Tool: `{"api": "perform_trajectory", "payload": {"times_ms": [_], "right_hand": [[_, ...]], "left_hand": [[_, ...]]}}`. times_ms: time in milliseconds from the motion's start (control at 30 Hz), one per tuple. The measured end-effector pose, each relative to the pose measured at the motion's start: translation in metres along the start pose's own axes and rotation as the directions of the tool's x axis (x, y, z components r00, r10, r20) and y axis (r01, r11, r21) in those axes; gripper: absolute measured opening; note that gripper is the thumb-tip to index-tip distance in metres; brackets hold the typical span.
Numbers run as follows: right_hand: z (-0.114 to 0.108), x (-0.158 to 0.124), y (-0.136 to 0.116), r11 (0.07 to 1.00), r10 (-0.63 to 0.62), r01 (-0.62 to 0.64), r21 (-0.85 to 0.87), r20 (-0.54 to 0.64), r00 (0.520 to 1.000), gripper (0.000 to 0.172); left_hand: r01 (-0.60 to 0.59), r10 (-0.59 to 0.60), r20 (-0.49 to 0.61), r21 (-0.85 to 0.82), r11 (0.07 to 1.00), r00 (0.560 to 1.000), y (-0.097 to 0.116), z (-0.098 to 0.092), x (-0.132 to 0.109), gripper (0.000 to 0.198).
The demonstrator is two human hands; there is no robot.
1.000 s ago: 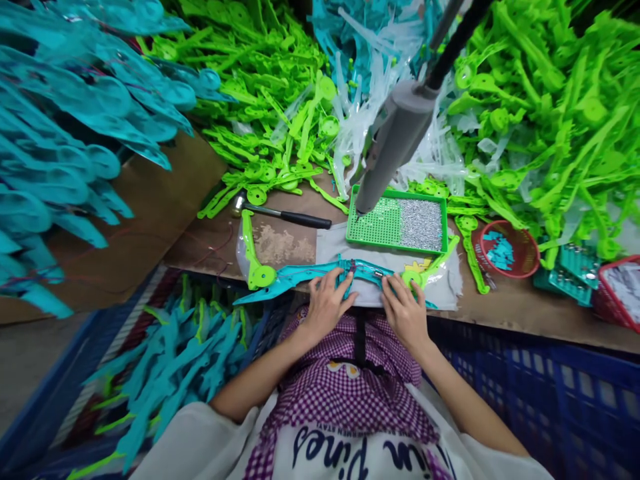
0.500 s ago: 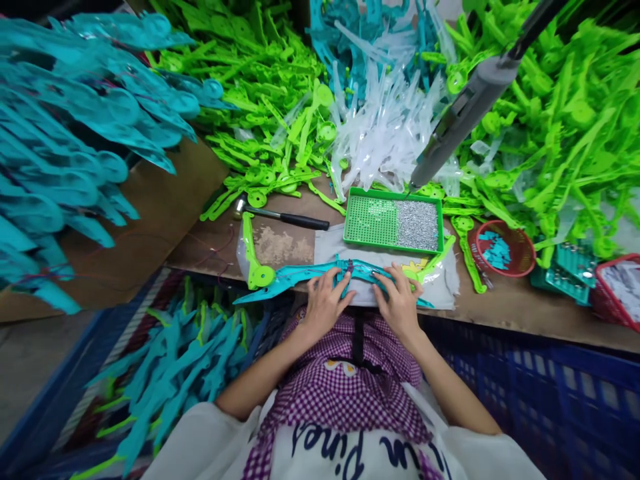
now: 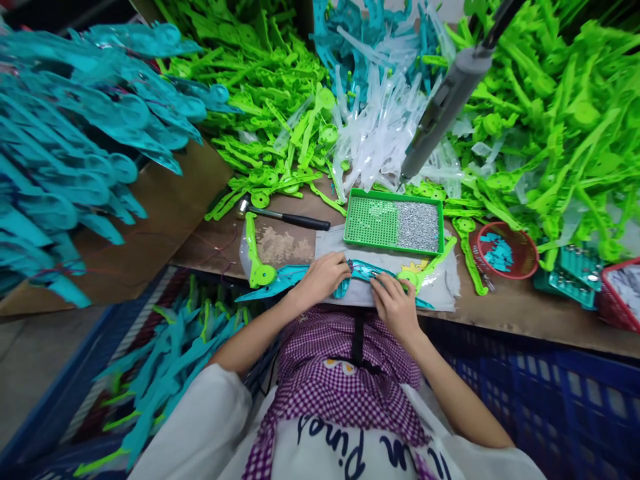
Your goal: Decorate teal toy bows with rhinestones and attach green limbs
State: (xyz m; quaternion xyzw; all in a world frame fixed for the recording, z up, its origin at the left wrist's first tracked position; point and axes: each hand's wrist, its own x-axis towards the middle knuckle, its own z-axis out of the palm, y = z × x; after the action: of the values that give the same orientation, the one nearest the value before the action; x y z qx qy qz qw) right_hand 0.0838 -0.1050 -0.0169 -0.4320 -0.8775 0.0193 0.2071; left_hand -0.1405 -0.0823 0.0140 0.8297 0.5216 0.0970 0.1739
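Note:
A long teal plastic part [image 3: 280, 281] lies along the workbench's near edge on a pale cloth [image 3: 380, 257], joined to green pieces with round ends [image 3: 262, 273]. My left hand [image 3: 323, 277] rests on its middle, fingers curled over it. My right hand [image 3: 395, 303] presses on the part's right section beside a green round piece [image 3: 410, 277], fingers bent down onto it. A grey powered screwdriver [image 3: 440, 110] hangs above the bench, untouched.
A green tray of small screws [image 3: 395, 223] sits behind the hands, a hammer [image 3: 285, 217] to its left. Heaps of green [image 3: 550, 120], teal [image 3: 75, 147] and clear parts [image 3: 380, 133] surround the bench. Red baskets [image 3: 503, 250] stand right; blue crates [image 3: 550, 393] sit below.
The hanging screwdriver swung from over the tray up and to the right. My left hand slid forward onto the teal part; my right hand shifted slightly left.

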Motion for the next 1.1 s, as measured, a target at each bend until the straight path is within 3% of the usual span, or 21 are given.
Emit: {"api": "perform_trajectory", "payload": {"times_ms": [200, 433, 567, 767, 933, 1100], "right_hand": [[-0.005, 0.008, -0.004, 0.999, 0.044, -0.044, 0.004, 0.075, 0.996, 0.025], [-0.007, 0.007, -0.004, 0.999, 0.050, -0.049, -0.013, 0.067, 0.996, 0.025], [-0.007, 0.004, -0.005, 0.999, 0.039, -0.039, -0.007, 0.045, 0.998, 0.027], [-0.009, -0.006, -0.005, 1.000, 0.029, -0.030, 0.005, 0.035, 0.999, 0.041], [-0.013, -0.006, -0.007, 0.999, 0.048, -0.048, 0.021, 0.028, 0.998, 0.038], [-0.020, 0.007, -0.007, 0.993, 0.084, -0.087, 0.073, 0.048, 0.995, 0.029]], "left_hand": [[0.033, -0.034, -0.023, -0.035, 0.999, 0.999, -0.001, -0.002, 0.002, 0.015], [-0.007, 0.008, -0.089, 0.015, 1.000, 0.996, 0.007, 0.012, -0.007, 0.026], [0.061, -0.045, -0.153, 0.099, 0.993, 0.987, 0.015, 0.023, -0.017, 0.034], [0.157, -0.137, -0.125, 0.166, 0.974, 0.983, 0.034, 0.030, -0.025, 0.045], [0.278, -0.262, -0.133, 0.120, 0.953, 0.956, 0.044, 0.035, -0.035, 0.059], [0.328, -0.323, -0.130, 0.018, 0.944, 0.937, 0.042, 0.035, -0.036, 0.058]]}}
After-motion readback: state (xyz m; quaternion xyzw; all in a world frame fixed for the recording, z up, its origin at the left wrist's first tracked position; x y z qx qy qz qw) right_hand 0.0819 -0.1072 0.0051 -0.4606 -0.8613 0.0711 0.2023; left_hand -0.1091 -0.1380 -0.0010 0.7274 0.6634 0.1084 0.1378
